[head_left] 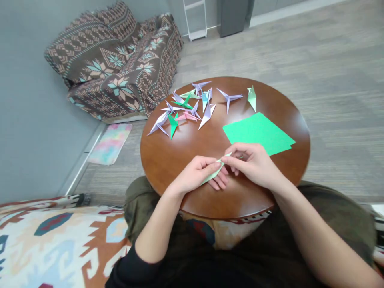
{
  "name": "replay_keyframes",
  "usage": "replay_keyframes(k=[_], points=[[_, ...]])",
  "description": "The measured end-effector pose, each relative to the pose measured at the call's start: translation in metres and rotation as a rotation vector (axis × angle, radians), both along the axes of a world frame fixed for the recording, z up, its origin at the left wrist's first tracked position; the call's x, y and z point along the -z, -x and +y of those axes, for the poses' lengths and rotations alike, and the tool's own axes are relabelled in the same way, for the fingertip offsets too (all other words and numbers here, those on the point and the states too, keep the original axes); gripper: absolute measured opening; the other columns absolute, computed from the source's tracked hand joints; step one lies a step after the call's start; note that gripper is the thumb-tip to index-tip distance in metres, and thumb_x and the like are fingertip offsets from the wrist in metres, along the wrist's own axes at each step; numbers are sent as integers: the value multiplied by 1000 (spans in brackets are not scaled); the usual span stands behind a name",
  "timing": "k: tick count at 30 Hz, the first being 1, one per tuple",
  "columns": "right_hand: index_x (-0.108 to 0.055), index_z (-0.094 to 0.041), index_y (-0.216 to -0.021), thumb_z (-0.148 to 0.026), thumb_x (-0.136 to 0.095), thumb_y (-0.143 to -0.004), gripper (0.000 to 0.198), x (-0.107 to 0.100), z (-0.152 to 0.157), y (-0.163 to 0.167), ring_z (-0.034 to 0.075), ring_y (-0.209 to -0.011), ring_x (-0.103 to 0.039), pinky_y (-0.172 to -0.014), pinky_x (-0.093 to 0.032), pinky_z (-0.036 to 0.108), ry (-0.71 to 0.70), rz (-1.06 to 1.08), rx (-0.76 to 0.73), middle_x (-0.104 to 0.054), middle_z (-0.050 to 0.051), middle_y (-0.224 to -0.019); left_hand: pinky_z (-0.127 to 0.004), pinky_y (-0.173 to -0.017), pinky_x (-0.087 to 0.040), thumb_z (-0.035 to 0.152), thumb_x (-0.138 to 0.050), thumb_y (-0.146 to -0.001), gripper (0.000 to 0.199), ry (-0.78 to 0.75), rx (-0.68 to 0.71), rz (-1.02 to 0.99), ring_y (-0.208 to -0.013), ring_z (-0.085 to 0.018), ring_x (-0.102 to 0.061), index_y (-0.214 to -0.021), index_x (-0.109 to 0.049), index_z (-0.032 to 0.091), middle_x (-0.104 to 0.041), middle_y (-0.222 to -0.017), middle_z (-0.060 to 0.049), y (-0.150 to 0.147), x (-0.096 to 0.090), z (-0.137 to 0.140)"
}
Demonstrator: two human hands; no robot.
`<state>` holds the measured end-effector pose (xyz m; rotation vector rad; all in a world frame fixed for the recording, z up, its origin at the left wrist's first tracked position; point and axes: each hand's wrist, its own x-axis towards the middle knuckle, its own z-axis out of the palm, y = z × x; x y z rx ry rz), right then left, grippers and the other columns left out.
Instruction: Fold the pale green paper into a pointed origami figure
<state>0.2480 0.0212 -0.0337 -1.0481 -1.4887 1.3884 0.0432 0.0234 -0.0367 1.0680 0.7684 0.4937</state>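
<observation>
A narrow piece of folded pale green paper (213,174) is held between both hands above the near part of the round table. My left hand (201,171) grips it from the left, thumb on top and fingers beneath. At its upper tip, my right hand (248,162) pinches the paper between thumb and forefinger. Just beyond the right hand lies a stack of green paper sheets (260,130), its near edge partly covered by that hand.
Several folded paper cranes (186,116) in purple, green, white and pink cluster at the table's far left. A purple crane (229,99) and a pale green crane (251,98) stand at the back. The brown table (168,160) has a rounded edge; a covered sofa (120,72) stands beyond.
</observation>
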Motion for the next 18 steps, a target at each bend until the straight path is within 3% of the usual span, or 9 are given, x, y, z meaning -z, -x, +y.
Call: replay_keyframes(k=[4, 8, 12, 18], points=[[-64, -18, -73, -50, -76, -90, 38, -1, -2, 4, 10, -47, -53, -47, -41, 22, -34, -21, -6, -60, -3, -55, -18, -44, -47, 61, -66, -92, 49, 2, 53, -24, -48, -11, -63, -99, -75, 14, -77, -82, -12, 0, -4, -1], [-61, -19, -74, -53, -75, -90, 40, -1, -3, 8, 10, -47, -54, -46, -44, 22, 15, 46, -4, -62, -3, -58, -18, -39, -36, 65, -59, -95, 54, -50, -12, -44, -39, -7, -49, -97, -75, 14, -73, -68, -8, -4, -3, -1], [-63, -19, -80, -53, -72, -92, 37, -2, -4, 8, 11, -50, -57, -46, -49, 22, 20, 74, -25, -63, -2, -61, -18, -40, -39, 63, -63, -94, 50, -33, -45, -60, -41, -9, -56, -93, -74, 15, -74, -68, -7, -5, 1, -1], [-63, -21, -83, -34, -68, -95, 18, -1, -7, 8, 11, -49, -56, -44, -48, 21, 33, 78, 8, -63, -3, -59, -17, -40, -39, 55, -61, -99, 44, 6, -24, -79, -42, -8, -59, -89, -74, 15, -75, -70, -6, -6, -4, -5]])
